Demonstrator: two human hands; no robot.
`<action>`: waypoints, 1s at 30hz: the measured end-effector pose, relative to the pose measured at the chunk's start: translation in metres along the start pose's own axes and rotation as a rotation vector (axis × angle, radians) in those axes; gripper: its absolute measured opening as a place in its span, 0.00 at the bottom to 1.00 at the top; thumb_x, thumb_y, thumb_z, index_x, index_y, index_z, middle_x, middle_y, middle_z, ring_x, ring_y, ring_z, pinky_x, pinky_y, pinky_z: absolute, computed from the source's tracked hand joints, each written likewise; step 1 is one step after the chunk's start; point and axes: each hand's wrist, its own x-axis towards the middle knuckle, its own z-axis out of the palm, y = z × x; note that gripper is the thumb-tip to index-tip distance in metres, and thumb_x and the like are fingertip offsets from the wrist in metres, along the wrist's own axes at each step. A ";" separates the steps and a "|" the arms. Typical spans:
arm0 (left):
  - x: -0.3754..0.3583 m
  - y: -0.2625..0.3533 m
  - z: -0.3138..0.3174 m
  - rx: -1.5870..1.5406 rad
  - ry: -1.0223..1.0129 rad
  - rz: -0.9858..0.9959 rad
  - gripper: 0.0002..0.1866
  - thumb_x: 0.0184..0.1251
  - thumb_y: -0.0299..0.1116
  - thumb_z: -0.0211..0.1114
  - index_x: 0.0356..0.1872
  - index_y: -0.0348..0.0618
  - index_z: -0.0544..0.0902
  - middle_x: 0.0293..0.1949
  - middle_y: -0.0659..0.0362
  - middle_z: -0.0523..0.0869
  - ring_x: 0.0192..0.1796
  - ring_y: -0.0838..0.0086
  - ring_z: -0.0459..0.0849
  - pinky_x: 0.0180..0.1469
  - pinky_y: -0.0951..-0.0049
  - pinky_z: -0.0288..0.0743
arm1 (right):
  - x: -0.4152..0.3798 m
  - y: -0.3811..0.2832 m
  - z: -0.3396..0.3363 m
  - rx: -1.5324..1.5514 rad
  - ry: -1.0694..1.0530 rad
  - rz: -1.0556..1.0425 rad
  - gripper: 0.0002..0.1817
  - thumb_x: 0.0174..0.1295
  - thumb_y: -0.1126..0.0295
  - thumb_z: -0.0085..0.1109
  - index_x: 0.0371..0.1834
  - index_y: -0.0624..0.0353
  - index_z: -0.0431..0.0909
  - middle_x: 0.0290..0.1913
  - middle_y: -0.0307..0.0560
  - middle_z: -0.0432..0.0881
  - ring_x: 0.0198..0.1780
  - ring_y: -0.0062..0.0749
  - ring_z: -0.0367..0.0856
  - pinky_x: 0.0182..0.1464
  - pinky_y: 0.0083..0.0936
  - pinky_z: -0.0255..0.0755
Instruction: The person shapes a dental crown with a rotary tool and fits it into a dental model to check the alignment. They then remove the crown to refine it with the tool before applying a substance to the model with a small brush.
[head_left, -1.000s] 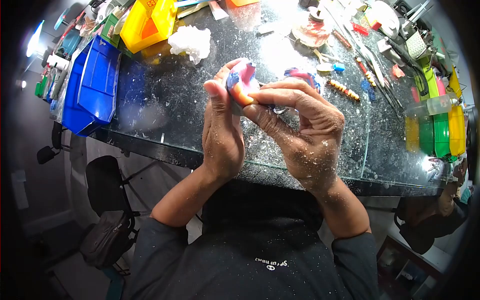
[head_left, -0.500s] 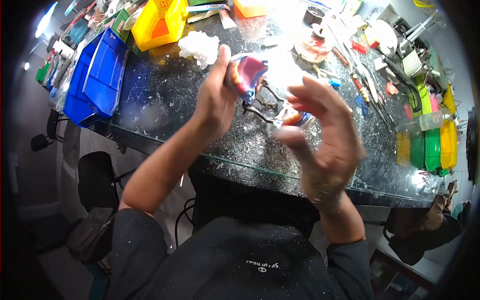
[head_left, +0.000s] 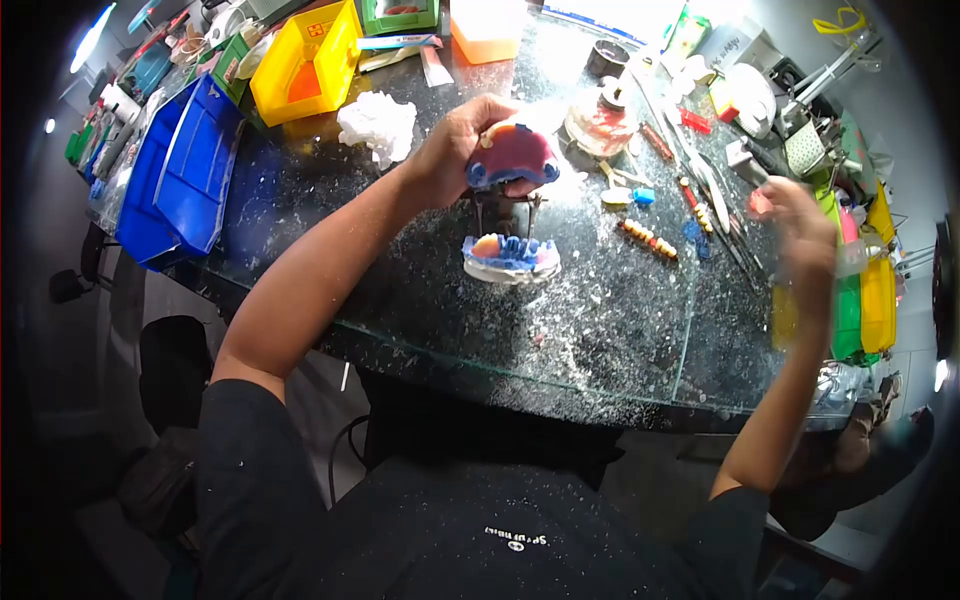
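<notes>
Over the dusty table [head_left: 600,345], the left hand [head_left: 455,150] was clamped on the upper model [head_left: 512,160], holding it tilted up, presumably so its pink face lay open to view. Below, the lower model [head_left: 510,260] stood on the table, teeth upward; metal rods [head_left: 533,213] showed between the two, likely why they sat in line. The right hand [head_left: 803,235], blurred, was near a pink lump [head_left: 761,203]; whether its fingers were together, apart or gripping anything could not be told. Tools [head_left: 737,245] lay close by, probably for easy reach.
</notes>
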 end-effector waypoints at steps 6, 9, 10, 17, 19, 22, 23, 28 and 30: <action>-0.007 -0.003 -0.001 -0.123 -0.018 -0.134 0.23 0.78 0.47 0.47 0.57 0.38 0.76 0.50 0.50 0.85 0.51 0.70 0.84 0.55 0.68 0.78 | 0.012 -0.060 0.034 0.444 -0.078 -0.165 0.11 0.58 0.70 0.67 0.41 0.61 0.79 0.46 0.48 0.83 0.46 0.31 0.81 0.49 0.28 0.75; 0.002 0.016 0.018 -0.204 0.137 -0.393 0.31 0.78 0.54 0.38 0.54 0.37 0.80 0.50 0.48 0.85 0.51 0.70 0.84 0.54 0.71 0.78 | 0.009 -0.096 0.057 0.697 -0.320 -0.365 0.24 0.47 0.68 0.76 0.48 0.57 0.77 0.49 0.47 0.81 0.46 0.34 0.82 0.46 0.33 0.79; 0.002 0.019 0.021 -0.188 0.112 -0.380 0.32 0.78 0.55 0.38 0.53 0.37 0.80 0.51 0.49 0.85 0.51 0.70 0.84 0.54 0.71 0.78 | 0.003 -0.106 0.066 0.669 -0.305 -0.405 0.24 0.46 0.67 0.76 0.48 0.56 0.77 0.49 0.48 0.80 0.47 0.36 0.82 0.47 0.34 0.78; 0.000 0.016 0.024 -0.091 0.013 -0.318 0.31 0.75 0.54 0.42 0.48 0.34 0.83 0.47 0.50 0.86 0.47 0.72 0.85 0.55 0.74 0.77 | -0.027 -0.126 0.098 0.588 -0.022 -0.382 0.14 0.45 0.72 0.75 0.36 0.57 0.83 0.59 0.55 0.75 0.54 0.45 0.79 0.50 0.37 0.77; 0.000 0.008 0.014 0.033 -0.057 -0.231 0.32 0.74 0.55 0.45 0.45 0.33 0.84 0.42 0.51 0.87 0.45 0.72 0.86 0.55 0.74 0.76 | -0.029 -0.128 0.098 0.598 -0.010 -0.364 0.13 0.45 0.73 0.74 0.35 0.58 0.83 0.60 0.58 0.75 0.57 0.46 0.79 0.50 0.37 0.78; -0.004 0.011 0.013 0.145 -0.070 -0.191 0.29 0.72 0.53 0.52 0.40 0.33 0.86 0.37 0.52 0.88 0.41 0.73 0.86 0.50 0.76 0.77 | -0.033 -0.127 0.100 0.601 -0.062 -0.351 0.11 0.46 0.75 0.73 0.34 0.60 0.84 0.61 0.61 0.76 0.61 0.48 0.77 0.52 0.37 0.78; -0.004 0.015 0.014 0.146 -0.100 -0.213 0.28 0.72 0.52 0.53 0.40 0.33 0.86 0.38 0.52 0.88 0.40 0.73 0.86 0.48 0.76 0.77 | -0.035 -0.128 0.099 0.606 -0.062 -0.354 0.11 0.47 0.75 0.73 0.34 0.61 0.84 0.60 0.61 0.76 0.60 0.48 0.78 0.52 0.37 0.78; -0.007 0.028 0.023 0.166 -0.082 -0.185 0.24 0.74 0.47 0.55 0.36 0.34 0.88 0.30 0.56 0.89 0.31 0.81 0.84 0.35 0.83 0.77 | -0.037 -0.130 0.102 0.597 -0.033 -0.371 0.10 0.44 0.74 0.75 0.31 0.62 0.85 0.57 0.59 0.79 0.55 0.45 0.81 0.51 0.35 0.78; -0.007 0.029 0.025 0.166 -0.087 -0.182 0.23 0.74 0.46 0.56 0.37 0.34 0.88 0.30 0.56 0.89 0.30 0.81 0.84 0.34 0.83 0.76 | -0.038 -0.130 0.102 0.586 -0.018 -0.377 0.11 0.43 0.74 0.75 0.30 0.62 0.85 0.56 0.58 0.80 0.54 0.44 0.81 0.51 0.34 0.78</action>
